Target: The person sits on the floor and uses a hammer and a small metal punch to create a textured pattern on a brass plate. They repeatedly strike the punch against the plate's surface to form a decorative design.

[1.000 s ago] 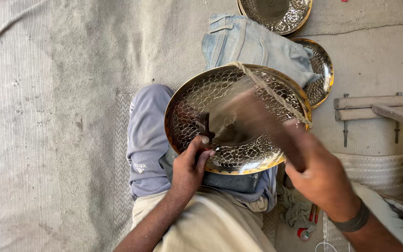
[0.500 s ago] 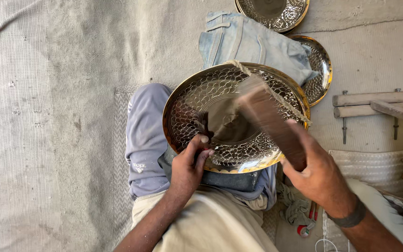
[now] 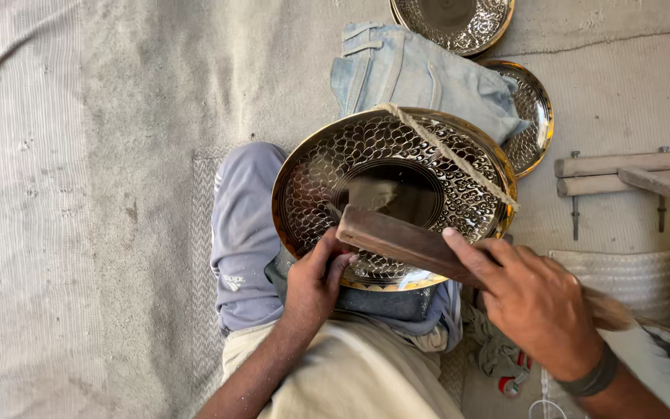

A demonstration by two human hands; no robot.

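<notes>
A round brass tray (image 3: pixel 459 155) with a scale pattern rests tilted on my lap, a rope (image 3: pixel 447 151) stretched across its upper right. My left hand (image 3: pixel 316 283) is closed on a small dark chisel (image 3: pixel 335 213) set against the tray's lower left part. My right hand (image 3: pixel 533 299) grips a brown wooden mallet (image 3: pixel 397 237), whose head lies right over the top of the chisel.
Folded pale denim cloth (image 3: pixel 409 70) lies beyond the tray. Two more patterned brass trays (image 3: pixel 459 19) (image 3: pixel 533 116) sit at the top right. Wooden bars (image 3: pixel 618 171) lie at the right. A white plastic sheet (image 3: pixel 630 275) lies below them. Grey matting (image 3: pixel 56 209) covers the floor.
The wooden mallet has swung down from above the tray's middle onto the chisel head. My left hand has stayed in place on the chisel.
</notes>
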